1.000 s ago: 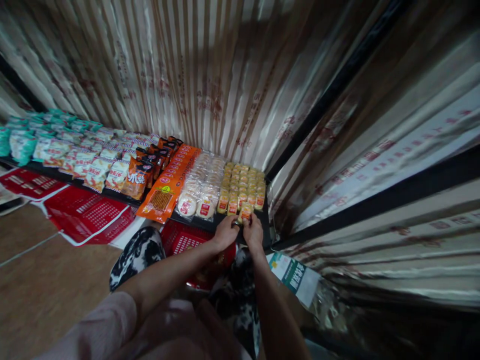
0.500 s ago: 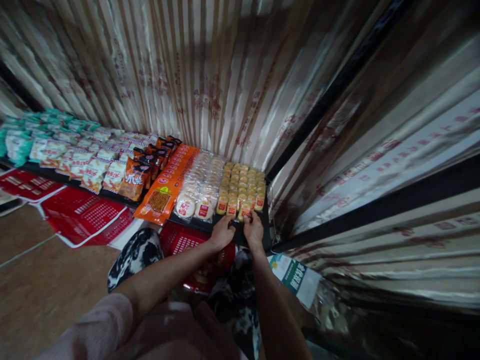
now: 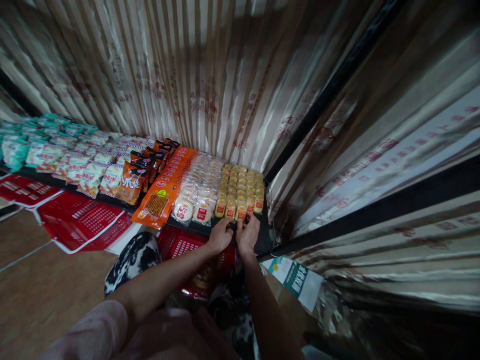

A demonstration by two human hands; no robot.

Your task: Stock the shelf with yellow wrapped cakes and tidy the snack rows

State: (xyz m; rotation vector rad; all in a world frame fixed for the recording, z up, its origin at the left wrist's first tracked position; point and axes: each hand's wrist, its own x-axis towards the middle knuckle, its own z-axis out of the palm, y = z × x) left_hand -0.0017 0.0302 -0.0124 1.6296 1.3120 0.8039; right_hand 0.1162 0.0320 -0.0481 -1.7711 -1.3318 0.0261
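My left hand [image 3: 220, 235] and my right hand [image 3: 247, 232] meet at the front edge of a low black shelf [image 3: 262, 240]. The fingers of both are curled against the front row of small yellow snack packs [image 3: 240, 192], pinching one pack at the row's near end. Several rows of these yellow packs fill the shelf's right corner. To their left lie round white cakes in clear wrap [image 3: 197, 192].
Further left on the shelf lie long orange packets [image 3: 165, 187], dark orange bags [image 3: 132, 182] and white and green bags [image 3: 56, 152]. Red baskets [image 3: 86, 222] lie on the wooden floor below. Striped plastic curtains [image 3: 210, 75] close off the back and right. A white and green card [image 3: 296, 280] is by my right arm.
Both hands have shifted slightly left along the front row of yellow packs and drawn closer together. The view has drifted a little to the right.
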